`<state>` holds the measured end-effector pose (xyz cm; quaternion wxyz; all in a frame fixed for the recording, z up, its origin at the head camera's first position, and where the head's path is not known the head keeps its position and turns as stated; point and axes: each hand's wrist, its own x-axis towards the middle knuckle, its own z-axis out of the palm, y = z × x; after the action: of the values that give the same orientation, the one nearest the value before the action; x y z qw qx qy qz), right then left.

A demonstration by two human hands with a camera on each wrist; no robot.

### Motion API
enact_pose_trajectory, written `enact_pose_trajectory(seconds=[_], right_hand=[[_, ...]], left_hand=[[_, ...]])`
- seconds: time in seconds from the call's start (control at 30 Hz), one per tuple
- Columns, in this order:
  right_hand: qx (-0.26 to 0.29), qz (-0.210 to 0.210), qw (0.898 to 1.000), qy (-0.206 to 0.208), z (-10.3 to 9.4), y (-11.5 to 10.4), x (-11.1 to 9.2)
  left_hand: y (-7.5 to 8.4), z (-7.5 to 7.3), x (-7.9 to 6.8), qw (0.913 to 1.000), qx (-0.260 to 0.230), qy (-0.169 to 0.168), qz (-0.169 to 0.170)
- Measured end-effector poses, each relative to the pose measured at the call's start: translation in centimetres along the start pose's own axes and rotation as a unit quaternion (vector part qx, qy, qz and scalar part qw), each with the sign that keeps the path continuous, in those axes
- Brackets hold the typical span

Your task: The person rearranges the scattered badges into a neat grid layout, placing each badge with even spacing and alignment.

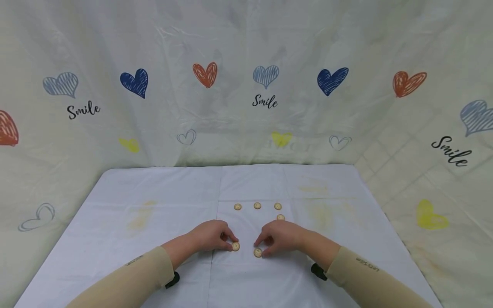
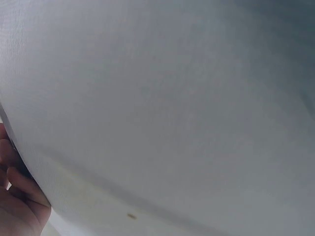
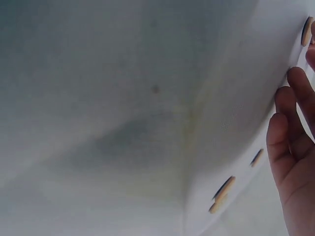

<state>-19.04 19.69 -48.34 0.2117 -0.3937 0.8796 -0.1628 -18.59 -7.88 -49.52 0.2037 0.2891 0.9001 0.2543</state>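
Observation:
Small round wooden buttons lie on the white cloth. In the head view my left hand [image 1: 211, 235] pinches one button [image 1: 236, 246] between thumb and forefinger, low over the cloth. To its right, my right hand [image 1: 284, 238] has thumb and forefinger at the edges of another button [image 1: 258, 253]. The right wrist view has this hand's other fingers [image 3: 281, 135] bent slightly against the cloth, with a button [image 3: 307, 32] by the fingertips at the top right. Only part of the left hand [image 2: 19, 204] enters the left wrist view, and its button is hidden there.
Farther back lie three buttons in a row: left [image 1: 238, 207], middle [image 1: 257, 205] and right [image 1: 278, 206]. Another button [image 1: 280, 217] sits just in front of the right one, partly behind my right hand. A heart-printed curtain [image 1: 231, 149] hangs behind the cloth-covered table [image 1: 115, 205].

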Motion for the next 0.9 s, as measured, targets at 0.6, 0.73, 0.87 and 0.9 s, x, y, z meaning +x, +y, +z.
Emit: enact_pose_trajectory(seconds=[0.6,0.73,0.87,0.9], right_hand=[[-0.042,-0.024,0.999,-0.005,0.43,-0.57,0.39],[-0.048,-0.036,0.998,0.002,0.35,-0.52,0.37],[-0.041,-0.035,0.999,0.009,0.03,-0.64,0.28],[-0.040,-0.035,0.999,0.011,-0.06,-0.69,0.27]], left_hand=[[0.01,-0.01,0.13,1.0000,-0.001,0.000,0.000],[-0.02,0.01,0.10,1.0000,0.000,0.001,0.003],[0.00,-0.02,0.09,1.0000,0.000,-0.002,0.000],[-0.02,-0.03,0.08,1.0000,0.001,-0.003,-0.001]])
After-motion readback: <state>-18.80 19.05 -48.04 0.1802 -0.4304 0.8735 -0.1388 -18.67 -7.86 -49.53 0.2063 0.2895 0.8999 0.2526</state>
